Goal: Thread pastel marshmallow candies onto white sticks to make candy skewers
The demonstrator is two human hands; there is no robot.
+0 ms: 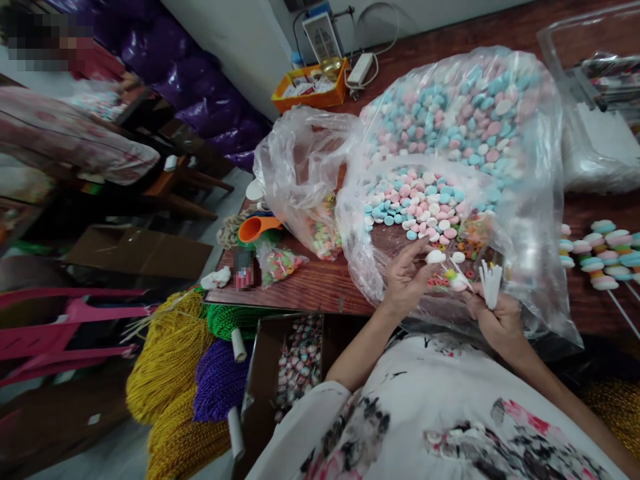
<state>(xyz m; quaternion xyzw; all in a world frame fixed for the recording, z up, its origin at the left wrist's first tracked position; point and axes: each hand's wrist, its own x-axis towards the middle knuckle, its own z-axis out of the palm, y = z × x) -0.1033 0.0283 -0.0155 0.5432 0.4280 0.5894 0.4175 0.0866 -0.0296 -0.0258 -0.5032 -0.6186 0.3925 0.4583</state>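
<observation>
My left hand (406, 280) pinches a white marshmallow-like disc (435, 257) between thumb and fingers. In my right hand (500, 325) is a bunch of short white sticks (491, 285), held upright. A thin stick (461, 275) slants from that hand toward the left one, with a pale piece on it. Just beyond both hands, small ring-shaped candies (469, 250) lie in clear plastic. Pink, blue and white discs (425, 200) spill from the mouth of a large clear bag (543, 153) onto the table.
Finished-looking skewers (607, 250) with stacked discs lie at the right. Left of the big bag are a smaller clear bag (300, 143), an orange scoop (257, 228) and a candy packet (280, 265). A cardboard box (255, 363) and yellow cord bundles (165, 360) stand below. Another person sits at far left.
</observation>
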